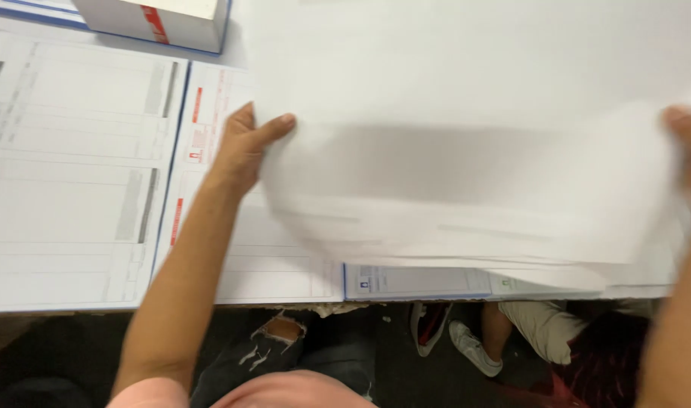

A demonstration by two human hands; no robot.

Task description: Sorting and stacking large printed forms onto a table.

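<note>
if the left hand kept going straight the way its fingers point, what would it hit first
Probably the white box with a red mark at the top edge. The left hand, gripping the big white sheet, points up and away over the flat printed sheets; depth is unclear, so it might pass beside it.

Large sheet [474,151], centre and right: plain white, crossed by a soft grey shadow band, with faint grey lines near its near edge. Printed forms [73,174], left: white with pale grey ruled rows, darker grey vertical bars and a thin blue border. Second form [209,113], beside the first: white with small red printed blocks. Box [164,21], far left: white with a red stripe and blue edging. Folder edge [413,281], near centre: white with blue trim. Shirt [285,393], near edge: salmon pink. Jeans [285,344]: dark, ripped.
</note>
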